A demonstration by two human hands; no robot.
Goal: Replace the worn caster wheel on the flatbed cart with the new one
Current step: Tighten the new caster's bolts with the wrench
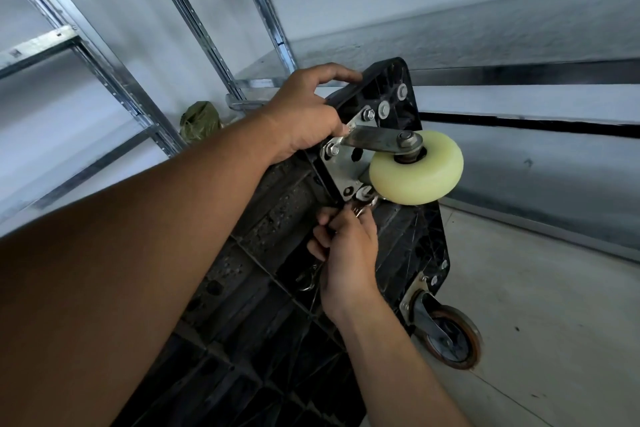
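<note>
The black flatbed cart [408,243] stands tipped on its edge, its ribbed underside facing me. A pale yellow caster wheel [415,170] in a metal fork sits on a silver mounting plate [341,166] near the cart's upper corner. My left hand [304,111] grips the cart's top edge beside the plate, fingers curled over it. Lower down, my right hand [346,246] holds a metal tool [363,206] whose jaws meet a bolt at the plate's lower corner. A worn dark caster with a rusty-brown rim [450,336] sits at the cart's lower corner on the floor.
Galvanised metal shelving uprights [194,21] stand to the left and behind the cart. A green bundle [199,120] lies on the floor by the shelving. A grey wall with dark horizontal strips [519,121] runs behind, and light floor [554,322] lies to the right.
</note>
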